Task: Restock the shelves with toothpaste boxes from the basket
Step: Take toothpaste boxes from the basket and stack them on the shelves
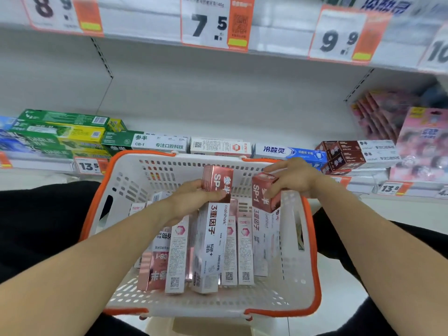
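Observation:
A white basket with an orange rim (312,251) sits on my lap in front of the shelf (218,112). Several pink-and-white toothpaste boxes (244,248) lie lengthwise in it. My left hand (194,200) grips the upper end of one SP-1 box (213,229), tilted up out of the pile. My right hand (293,177) holds the top of a second SP-1 box (265,219) on the basket's right side, lifted at its far end.
On the shelf behind the basket lie green Darlie boxes (53,139), a green-white box (145,141), a white box (220,146), a blue box (288,152) and brown boxes (351,154). Pink packs (421,146) stand at the right. Price tags (215,23) hang on the upper shelf's edge.

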Demonstrator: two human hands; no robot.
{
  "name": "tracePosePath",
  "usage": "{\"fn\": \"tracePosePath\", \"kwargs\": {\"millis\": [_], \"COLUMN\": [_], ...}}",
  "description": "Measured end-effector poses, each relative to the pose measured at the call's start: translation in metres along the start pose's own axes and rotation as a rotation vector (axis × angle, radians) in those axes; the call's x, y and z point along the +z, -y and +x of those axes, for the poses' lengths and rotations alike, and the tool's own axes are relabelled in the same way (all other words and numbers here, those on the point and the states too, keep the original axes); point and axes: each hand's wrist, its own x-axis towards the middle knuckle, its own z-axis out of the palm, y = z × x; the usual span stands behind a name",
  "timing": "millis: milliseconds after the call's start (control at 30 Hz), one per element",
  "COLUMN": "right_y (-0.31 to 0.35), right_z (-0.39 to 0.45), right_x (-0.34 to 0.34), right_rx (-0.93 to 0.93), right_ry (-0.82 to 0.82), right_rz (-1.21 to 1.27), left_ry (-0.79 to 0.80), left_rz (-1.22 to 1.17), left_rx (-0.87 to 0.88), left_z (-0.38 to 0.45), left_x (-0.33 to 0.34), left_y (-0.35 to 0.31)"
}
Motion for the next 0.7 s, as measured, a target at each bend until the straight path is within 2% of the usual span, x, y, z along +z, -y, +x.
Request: {"fn": "tracePosePath", "kwargs": {"millis": [200, 300, 433, 533, 700], "right_y": [0.035, 0.045, 0.054, 0.063, 0.081], "right_z": [-0.035, -0.042, -0.041, -0.046, -0.062], "right_x": [-0.036, -0.033, -0.006, 0.012, 0.031], "right_rx": [-0.151, -0.236, -0.272, -0.267, -0.303], "right_ry": [0.241, 0.306, 0.160, 0.069, 0.003], "right_rz": [0.347, 0.480, 0.722, 0.846, 0.872], "left_ry": [0.045, 0.147, 0.196, 0.111, -0.041], "left_rz": [-0.161, -0.273, -0.382, -0.385, -0.444], "left_rx": [0.110, 0.140, 0.147, 0.164, 0.197], "left_z": [-0.014, -0.022, -0.031, -0.041, -0.055], "left_x": [-0.001, 0.005, 0.010, 0.012, 0.012], "left_y": [-0.025, -0.036, -0.049, -0.056, -0.069]}}
